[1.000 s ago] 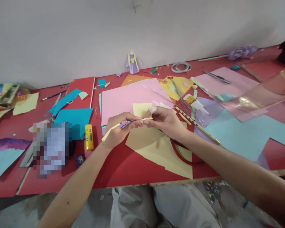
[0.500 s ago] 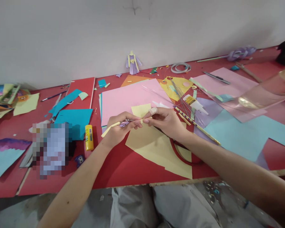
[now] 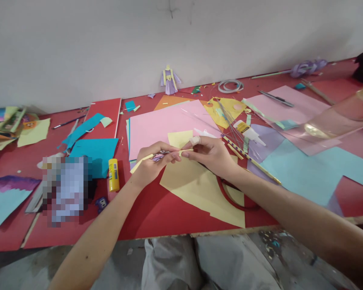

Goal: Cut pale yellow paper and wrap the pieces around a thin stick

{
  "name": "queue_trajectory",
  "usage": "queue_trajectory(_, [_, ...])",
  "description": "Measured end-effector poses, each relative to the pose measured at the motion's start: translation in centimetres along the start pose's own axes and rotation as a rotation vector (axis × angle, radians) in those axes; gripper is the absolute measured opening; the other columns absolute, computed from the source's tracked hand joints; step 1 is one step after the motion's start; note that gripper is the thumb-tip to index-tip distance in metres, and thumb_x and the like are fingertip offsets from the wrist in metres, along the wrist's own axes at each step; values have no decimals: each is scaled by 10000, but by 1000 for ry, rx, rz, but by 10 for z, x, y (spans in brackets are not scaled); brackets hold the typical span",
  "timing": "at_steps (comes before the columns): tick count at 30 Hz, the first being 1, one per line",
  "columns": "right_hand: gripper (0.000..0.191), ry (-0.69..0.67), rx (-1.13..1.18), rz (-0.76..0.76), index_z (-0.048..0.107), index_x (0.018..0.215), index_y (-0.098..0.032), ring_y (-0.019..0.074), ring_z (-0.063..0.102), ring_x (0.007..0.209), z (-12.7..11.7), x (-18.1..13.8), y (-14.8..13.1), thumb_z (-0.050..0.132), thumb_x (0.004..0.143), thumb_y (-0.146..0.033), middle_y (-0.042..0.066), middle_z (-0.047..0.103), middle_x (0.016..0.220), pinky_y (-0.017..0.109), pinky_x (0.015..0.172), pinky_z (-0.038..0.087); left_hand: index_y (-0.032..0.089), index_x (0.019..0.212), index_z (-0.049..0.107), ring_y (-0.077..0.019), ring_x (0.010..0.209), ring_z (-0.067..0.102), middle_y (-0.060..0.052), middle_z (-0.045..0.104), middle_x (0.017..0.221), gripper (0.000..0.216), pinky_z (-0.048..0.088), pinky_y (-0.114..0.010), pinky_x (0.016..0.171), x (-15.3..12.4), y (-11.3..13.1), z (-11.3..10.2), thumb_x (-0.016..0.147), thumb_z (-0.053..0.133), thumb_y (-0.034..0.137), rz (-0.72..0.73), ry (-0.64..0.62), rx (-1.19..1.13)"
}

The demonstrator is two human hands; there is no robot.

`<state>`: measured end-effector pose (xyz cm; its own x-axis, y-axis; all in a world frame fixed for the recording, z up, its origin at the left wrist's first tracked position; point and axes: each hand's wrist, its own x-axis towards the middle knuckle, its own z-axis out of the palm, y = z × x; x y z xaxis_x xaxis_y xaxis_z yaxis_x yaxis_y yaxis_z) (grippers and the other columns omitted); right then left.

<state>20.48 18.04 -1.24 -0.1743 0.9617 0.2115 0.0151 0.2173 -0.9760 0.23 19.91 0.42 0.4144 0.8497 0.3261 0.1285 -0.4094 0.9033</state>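
Observation:
A narrow pale-yellow paper strip (image 3: 140, 164) runs through both hands above the table. My left hand (image 3: 151, 167) is closed on it, with one end sticking out to the left past the palm. Something thin and shiny also shows between the left fingers; its kind I cannot make out. My right hand (image 3: 216, 156), with a white wrap (image 3: 195, 140) round one finger, pinches the strip close to the left fingertips. Under the hands lie pale-yellow paper sheets (image 3: 186, 185). Red scissor-like handles (image 3: 230, 199) are partly hidden beneath the right forearm.
A yellow glue stick (image 3: 113, 175) stands left of the hands. Pink paper (image 3: 169, 121) lies behind them. To the right are a white glue bottle (image 3: 249, 132), a dotted stick (image 3: 251, 159) and a transparent bottle (image 3: 341, 110). A purple paper figure (image 3: 170, 80) leans against the wall.

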Motion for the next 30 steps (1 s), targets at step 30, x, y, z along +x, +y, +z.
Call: queue_trajectory(30, [331, 4, 26, 3, 722, 817, -176, 141, 580, 678, 3, 1, -9, 774, 742, -495, 44, 690, 802, 290, 636, 481, 179, 902, 694, -142, 702, 685, -39, 722, 767, 146, 589, -260, 674, 1, -3, -1, 842, 732, 307, -68, -8, -110])
